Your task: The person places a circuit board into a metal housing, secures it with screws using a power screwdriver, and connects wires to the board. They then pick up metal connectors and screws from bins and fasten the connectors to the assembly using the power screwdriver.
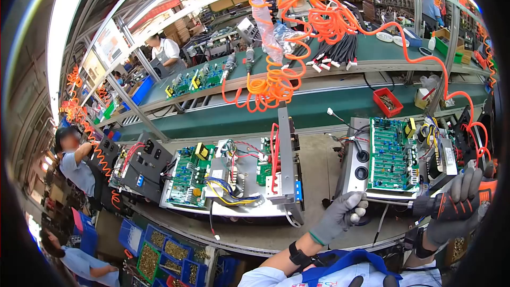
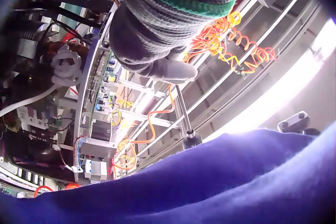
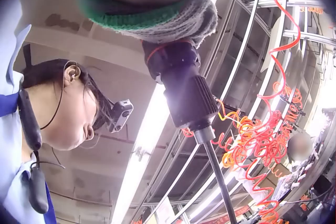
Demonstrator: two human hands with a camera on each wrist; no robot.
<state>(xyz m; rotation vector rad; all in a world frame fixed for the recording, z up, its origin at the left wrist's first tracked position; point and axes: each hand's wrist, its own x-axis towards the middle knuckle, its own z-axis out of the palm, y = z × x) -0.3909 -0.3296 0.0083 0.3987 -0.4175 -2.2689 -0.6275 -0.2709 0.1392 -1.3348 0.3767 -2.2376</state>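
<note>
A grey-gloved left hand [image 1: 340,218] has its fingers curled at the far end of a long metal bit [image 1: 390,201], below a chassis with a green circuit board [image 1: 392,154]. In the left wrist view the bit [image 2: 182,106] runs out from the gloved fingertips of the left hand [image 2: 152,45]. My right hand [image 1: 458,207] grips an orange and black power screwdriver [image 1: 443,205], held level and pointing left. The right wrist view shows the driver's black chuck [image 3: 189,95] and its bit [image 3: 219,182]; the right hand [image 3: 202,22] is mostly hidden behind its cuff.
Another open chassis [image 1: 228,180] stands left on the bench. Beyond it run a green conveyor [image 1: 313,107], a red bin [image 1: 388,102] and hanging orange coiled hoses [image 1: 273,82]. Blue bins of small parts [image 1: 175,250] sit lower left. Several people work on the left side.
</note>
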